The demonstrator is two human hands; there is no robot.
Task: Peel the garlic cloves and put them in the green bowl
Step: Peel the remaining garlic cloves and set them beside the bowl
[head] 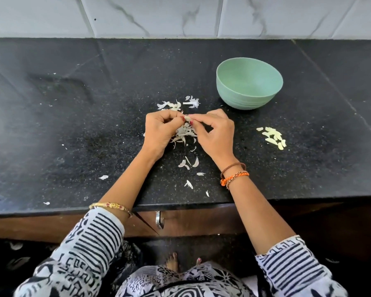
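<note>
My left hand (160, 130) and my right hand (215, 131) meet over the middle of the black counter, fingertips pinching one small garlic clove (187, 118) between them. Below the hands lies a heap of white garlic skins (185, 133). A pale green bowl (249, 82) stands behind and to the right of the hands; what I can see of its inside holds nothing. Several peeled yellowish cloves (273, 135) lie in a loose cluster on the counter to the right of my right hand.
More skins and a garlic stem (191, 102) lie just behind the hands, and stray skins (189, 162) are scattered toward the counter's front edge (180, 205). A marble-tiled wall (180, 16) closes the back. A cabinet handle (159, 219) shows below the edge.
</note>
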